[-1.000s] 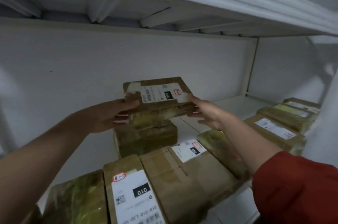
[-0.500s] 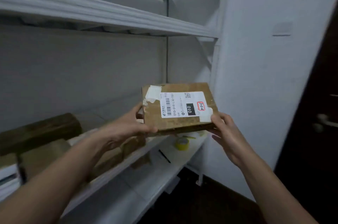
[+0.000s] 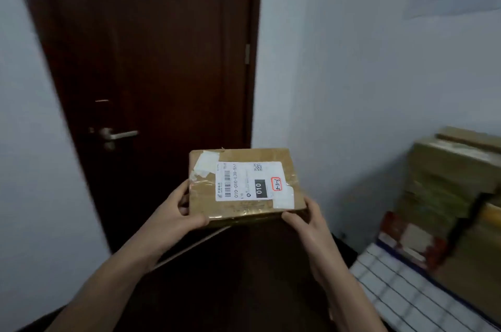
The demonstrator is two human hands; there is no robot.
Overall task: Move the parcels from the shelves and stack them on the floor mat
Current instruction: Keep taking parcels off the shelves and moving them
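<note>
Holding a brown parcel [image 3: 244, 182] in the middle of the frame, I see my left grip [image 3: 176, 212] curled round its left edge and my right grip [image 3: 306, 220] curled round its lower right corner. The parcel is up in the air, in front of a dark door [image 3: 151, 60] with a silver handle [image 3: 119, 135]. A pale wall [image 3: 352, 74] stands to the right. At the right edge, a pile of parcels [image 3: 444, 182] sits near a checked mat [image 3: 401, 293].
</note>
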